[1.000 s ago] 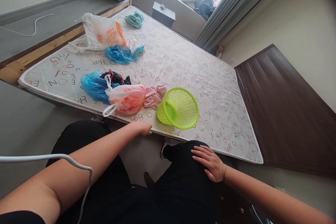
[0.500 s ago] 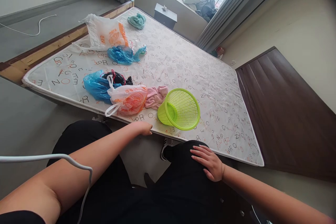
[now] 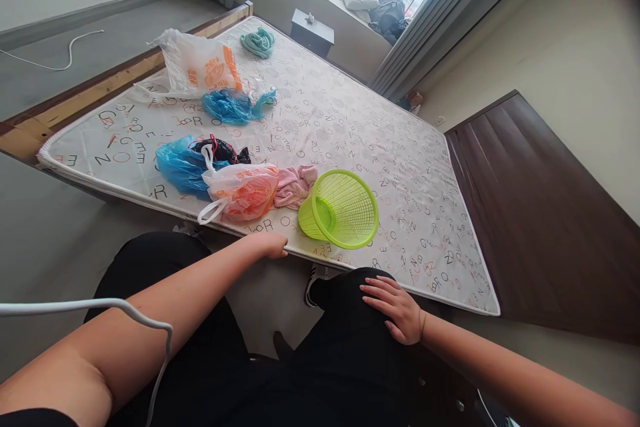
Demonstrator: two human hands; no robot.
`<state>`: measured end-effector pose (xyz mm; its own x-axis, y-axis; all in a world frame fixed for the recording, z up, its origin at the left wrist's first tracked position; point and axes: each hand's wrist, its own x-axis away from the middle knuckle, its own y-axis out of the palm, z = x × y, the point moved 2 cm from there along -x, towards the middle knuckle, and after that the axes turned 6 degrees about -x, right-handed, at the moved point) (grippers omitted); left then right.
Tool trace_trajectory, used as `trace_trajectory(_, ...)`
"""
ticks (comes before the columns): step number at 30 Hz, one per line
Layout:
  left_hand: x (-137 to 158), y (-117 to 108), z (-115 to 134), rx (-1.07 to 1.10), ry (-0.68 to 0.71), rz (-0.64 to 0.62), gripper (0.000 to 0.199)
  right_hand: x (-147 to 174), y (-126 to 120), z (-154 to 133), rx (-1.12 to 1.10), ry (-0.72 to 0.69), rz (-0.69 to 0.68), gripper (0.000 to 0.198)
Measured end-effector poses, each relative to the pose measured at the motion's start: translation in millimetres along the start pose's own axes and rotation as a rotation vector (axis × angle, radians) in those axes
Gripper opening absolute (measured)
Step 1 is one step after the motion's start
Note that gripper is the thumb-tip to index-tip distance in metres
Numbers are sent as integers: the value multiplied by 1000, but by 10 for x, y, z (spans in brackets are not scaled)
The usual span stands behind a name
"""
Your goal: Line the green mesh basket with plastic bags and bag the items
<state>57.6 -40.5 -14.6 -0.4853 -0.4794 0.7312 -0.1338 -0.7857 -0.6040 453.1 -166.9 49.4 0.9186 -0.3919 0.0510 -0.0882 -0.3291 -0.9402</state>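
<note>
My left hand (image 3: 273,246) is at the near edge of the mattress (image 3: 400,167), its fingers curled over the rim and partly hidden. Spread flat on my black-trousered knee, my right hand (image 3: 395,310) is open and holds nothing. A lime-green plastic basket (image 3: 310,220) lies tilted on the mattress beside my left hand, its mouth facing right. Left of it are a crumpled pink cloth (image 3: 294,188) and a tied white-and-orange plastic bag (image 3: 245,193). Behind that bag sit a blue plastic bag (image 3: 179,167) and a black bag (image 3: 231,153) with a red tie.
Farther back lie a white-and-orange bag (image 3: 200,67), another blue bag (image 3: 227,107) and a coiled teal cloth (image 3: 259,43). A dark headboard (image 3: 545,220) stands at right, a small nightstand (image 3: 313,33) beyond. A white cable (image 3: 100,305) crosses before my left arm.
The whole view has shifted very slightly to the left. Both hands and the things on the mattress keep their places.
</note>
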Motion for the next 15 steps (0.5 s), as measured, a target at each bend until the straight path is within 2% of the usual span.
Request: trace_trajectory(15, -41, 36, 5, -13, 0, -2, 52, 13, -38, -48, 15, -2, 24, 66)
